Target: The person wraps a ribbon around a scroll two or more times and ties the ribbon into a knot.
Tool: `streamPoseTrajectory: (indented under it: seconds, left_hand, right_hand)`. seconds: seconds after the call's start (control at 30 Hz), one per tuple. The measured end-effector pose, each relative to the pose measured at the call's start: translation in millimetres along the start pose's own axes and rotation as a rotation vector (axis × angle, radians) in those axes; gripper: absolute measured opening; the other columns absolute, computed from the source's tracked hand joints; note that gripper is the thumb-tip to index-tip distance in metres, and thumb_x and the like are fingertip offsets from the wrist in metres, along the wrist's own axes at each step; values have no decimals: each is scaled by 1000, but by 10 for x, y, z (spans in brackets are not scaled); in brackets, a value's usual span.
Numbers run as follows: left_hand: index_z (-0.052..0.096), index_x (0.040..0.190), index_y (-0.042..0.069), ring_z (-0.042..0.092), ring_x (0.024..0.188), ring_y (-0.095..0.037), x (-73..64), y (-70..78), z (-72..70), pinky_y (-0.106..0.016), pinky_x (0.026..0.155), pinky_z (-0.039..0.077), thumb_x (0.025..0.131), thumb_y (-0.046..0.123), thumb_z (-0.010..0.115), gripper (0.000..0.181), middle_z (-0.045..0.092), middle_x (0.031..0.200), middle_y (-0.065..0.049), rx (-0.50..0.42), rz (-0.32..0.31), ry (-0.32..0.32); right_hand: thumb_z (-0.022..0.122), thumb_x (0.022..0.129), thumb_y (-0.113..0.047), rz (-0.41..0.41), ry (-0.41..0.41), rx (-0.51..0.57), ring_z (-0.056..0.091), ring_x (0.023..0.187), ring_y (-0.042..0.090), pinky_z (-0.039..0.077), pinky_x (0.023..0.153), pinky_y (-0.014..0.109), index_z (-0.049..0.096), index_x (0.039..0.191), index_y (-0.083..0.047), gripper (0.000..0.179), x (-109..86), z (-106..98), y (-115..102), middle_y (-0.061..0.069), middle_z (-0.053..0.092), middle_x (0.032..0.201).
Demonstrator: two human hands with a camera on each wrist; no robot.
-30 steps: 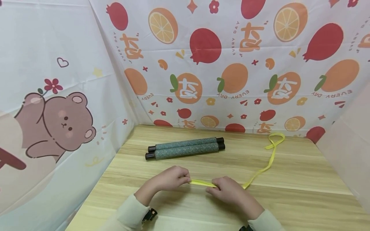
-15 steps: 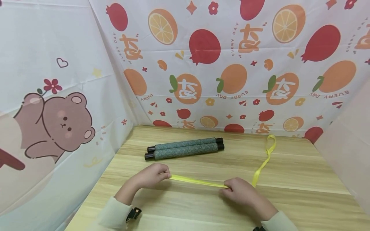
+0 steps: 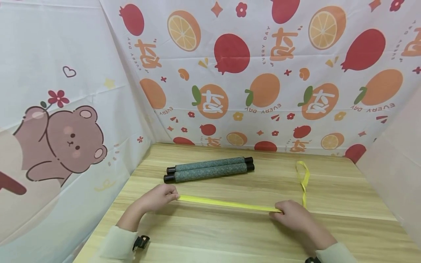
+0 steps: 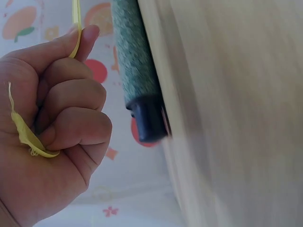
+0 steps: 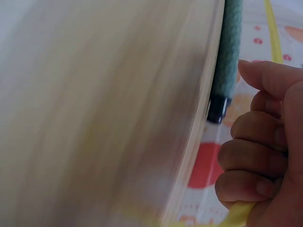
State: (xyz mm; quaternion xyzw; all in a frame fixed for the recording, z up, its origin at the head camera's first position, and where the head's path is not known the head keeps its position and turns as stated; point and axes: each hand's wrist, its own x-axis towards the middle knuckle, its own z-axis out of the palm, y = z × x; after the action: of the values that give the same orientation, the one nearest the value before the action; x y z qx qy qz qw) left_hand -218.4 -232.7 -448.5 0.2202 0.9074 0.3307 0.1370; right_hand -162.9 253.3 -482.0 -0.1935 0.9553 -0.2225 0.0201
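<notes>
A yellow ribbon (image 3: 227,203) stretches nearly straight between the two hands, over the wooden table. The left hand (image 3: 159,198) pinches it between thumb and forefinger; in the left wrist view the ribbon's frayed end (image 4: 29,137) pokes out of the curled fingers of the left hand (image 4: 66,104). At the other side, the right hand (image 3: 292,215) grips the ribbon with curled fingers. In the right wrist view a ribbon length (image 5: 239,213) leaves the right hand (image 5: 265,137) below the little finger. The loose tail (image 3: 305,179) trails back across the tabletop, ending in a loop.
Behind the hands lie two green patterned scrolls (image 3: 210,169) with black end knobs, side by side on the wooden table (image 3: 210,237). Printed cloth (image 3: 231,87) hangs at the table's back edge, with more cloth (image 3: 125,109) along the left side.
The hands have moved apart, the left one leftward and the right one rightward, so the ribbon between them has lengthened. The loose tail has been drawn nearer the right hand.
</notes>
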Motion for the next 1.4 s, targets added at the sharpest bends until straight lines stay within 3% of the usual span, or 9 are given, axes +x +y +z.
streamPoseTrajectory:
  seconds: [0.17,0.33,0.5,0.8,1.07,1.2,1.4]
  left_hand:
    - [61,84,2,39,60,-9,-63,-141,-40,-26,56,37,101,17,56,23,45,68,3,15,-42,9]
    - [61,81,4,39,60,-8,-103,-237,-85,-25,56,37,100,17,57,24,43,66,4,39,-45,29]
    - [62,84,4,41,61,-10,-110,-234,-152,-27,58,39,100,18,57,22,45,68,2,46,-49,26]
    - [62,85,3,41,61,-13,-138,-295,-248,-29,59,39,101,16,56,21,46,68,1,62,-111,48]
    - [62,83,3,41,60,-13,-183,-357,-293,-29,59,39,100,16,57,22,45,66,2,76,-142,71]
    - [63,83,4,40,60,-13,-184,-388,-315,-29,58,39,100,18,58,22,46,66,2,77,-157,72]
    - [62,83,4,43,62,-15,-186,-422,-338,-31,60,40,100,19,58,23,51,69,-1,87,-159,84]
  right_hand:
    - [69,91,-36,8,20,-36,25,51,-2,29,48,20,39,60,-21,45,-122,-94,203,-15,26,57]
    - [70,90,-34,43,30,-58,28,51,-2,30,49,21,41,60,-21,44,-243,-183,433,-15,28,57]
    - [71,90,-35,71,43,-102,30,51,0,30,49,21,41,61,-21,43,-319,-258,629,-14,29,56]
    - [73,87,-33,150,35,-169,31,52,6,29,51,24,42,61,-19,42,-484,-412,890,-10,32,56]
    - [67,84,-17,238,24,-165,30,53,8,26,50,25,37,63,-19,37,-647,-544,1123,-7,31,58]
    - [63,83,-13,254,28,-169,31,53,10,25,51,26,36,64,-18,34,-711,-588,1251,-6,30,59]
    - [68,85,-20,234,48,-173,35,55,11,30,54,28,38,64,-18,37,-736,-622,1384,-6,32,59]
